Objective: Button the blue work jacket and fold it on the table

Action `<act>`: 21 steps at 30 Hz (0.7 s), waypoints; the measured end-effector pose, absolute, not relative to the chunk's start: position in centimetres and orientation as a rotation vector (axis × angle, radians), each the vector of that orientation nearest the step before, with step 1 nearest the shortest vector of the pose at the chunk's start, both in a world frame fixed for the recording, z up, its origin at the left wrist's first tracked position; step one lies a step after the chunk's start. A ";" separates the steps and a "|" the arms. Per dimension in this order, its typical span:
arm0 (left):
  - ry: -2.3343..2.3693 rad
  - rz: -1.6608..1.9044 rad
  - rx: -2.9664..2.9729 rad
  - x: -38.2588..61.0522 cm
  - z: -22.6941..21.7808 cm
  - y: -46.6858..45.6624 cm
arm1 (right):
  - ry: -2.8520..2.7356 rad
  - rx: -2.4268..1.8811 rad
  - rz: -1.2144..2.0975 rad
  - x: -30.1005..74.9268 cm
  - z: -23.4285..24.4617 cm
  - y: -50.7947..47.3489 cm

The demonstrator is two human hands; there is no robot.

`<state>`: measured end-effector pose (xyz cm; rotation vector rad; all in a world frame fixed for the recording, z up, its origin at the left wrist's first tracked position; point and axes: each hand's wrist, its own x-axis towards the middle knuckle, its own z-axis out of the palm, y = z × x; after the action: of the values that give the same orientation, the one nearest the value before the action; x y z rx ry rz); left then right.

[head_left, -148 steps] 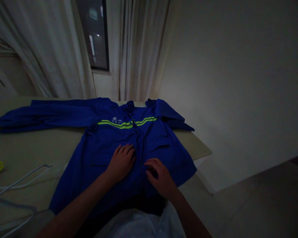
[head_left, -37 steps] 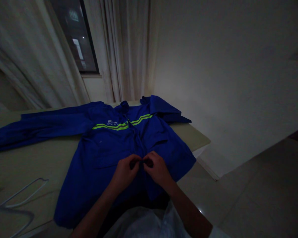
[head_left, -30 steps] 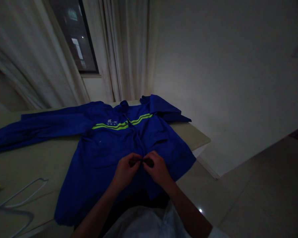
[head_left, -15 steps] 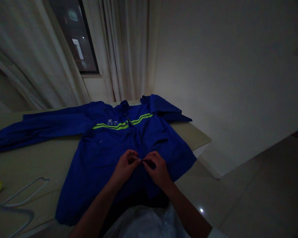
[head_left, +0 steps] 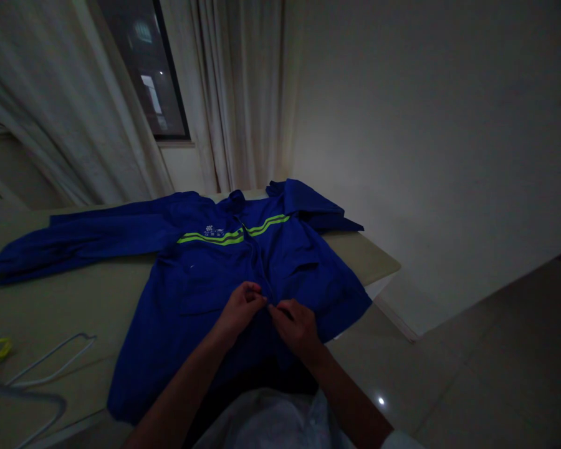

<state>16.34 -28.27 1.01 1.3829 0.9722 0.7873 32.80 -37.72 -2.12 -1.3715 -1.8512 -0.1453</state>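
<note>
A blue work jacket (head_left: 201, 280) with yellow-green stripes across its chest lies front side up, collar away from me. Its left-hand sleeve stretches out flat, while the right-hand one is folded. Along the middle runs the front opening, fastened near the stripe. My left hand (head_left: 244, 310) pinches the jacket's front edge low on the opening. Close beside it, almost fingertip to fingertip, my right hand (head_left: 297, 324) pinches the other front edge. Whether a small fastener sits between the fingers is too dark to make out.
The jacket rests on a pale table (head_left: 51, 312), whose right corner ends near a wall (head_left: 425, 156). White wire hangers (head_left: 42, 380) and a yellow item (head_left: 2, 350) lie at the left. Curtains (head_left: 247, 93) and a window (head_left: 152, 75) stand behind.
The right hand's fingers have drawn closer together and shifted slightly down. My left hand keeps nearly the same place. The whole view has shifted a little.
</note>
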 end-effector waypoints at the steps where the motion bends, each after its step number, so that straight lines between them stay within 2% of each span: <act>1: 0.972 0.781 1.367 16.3 1.0 -28.3 | -1.830 -1.362 -0.108 32.8 -1.9 -37.7; 8: 0.953 0.766 1.261 16.5 1.4 -28.5 | -1.560 -1.409 0.426 32.7 0.5 -36.8; 13: 0.933 0.862 1.480 15.9 0.7 -29.2 | -1.553 -1.461 0.322 32.3 0.4 -36.9; 18: 1.222 1.017 2.225 14.7 -1.1 -32.1 | -1.629 -1.461 0.287 32.5 1.7 -36.3; 21: 1.285 0.881 2.553 14.5 -2.3 -33.3 | -1.713 -1.606 0.236 32.1 3.0 -34.0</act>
<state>14.47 -33.28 -2.25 2.5528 1.2846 0.8813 32.11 -34.05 3.02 -1.6058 -1.7126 0.2363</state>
